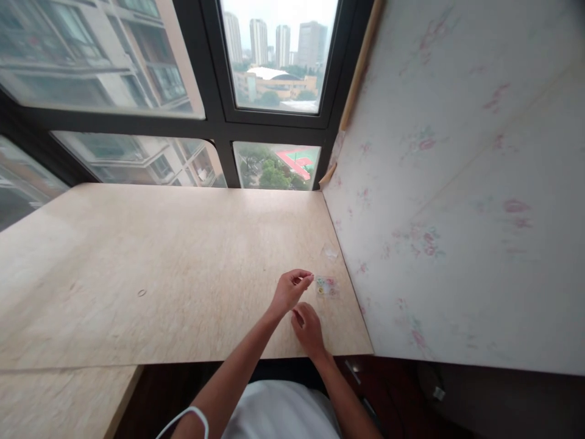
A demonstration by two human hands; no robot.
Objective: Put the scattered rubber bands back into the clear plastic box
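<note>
My left hand reaches over the sill with thumb and fingertips pinched together, just left of a small clear box. Something tiny may be at its fingertips, too small to name. The box is divided up and holds small green, yellow and pinkish items. Nearer to my body, my right hand is curled closed close to the sill surface. What its fingers hold, if anything, is hidden. Behind the box lies a crumpled-looking piece of clear plastic.
A thin ring-shaped band lies far left on the beige marbled sill. On the right rises a wall with flowered wallpaper. Dark-framed windows stand along the back. The sill's front edge runs close to my body.
</note>
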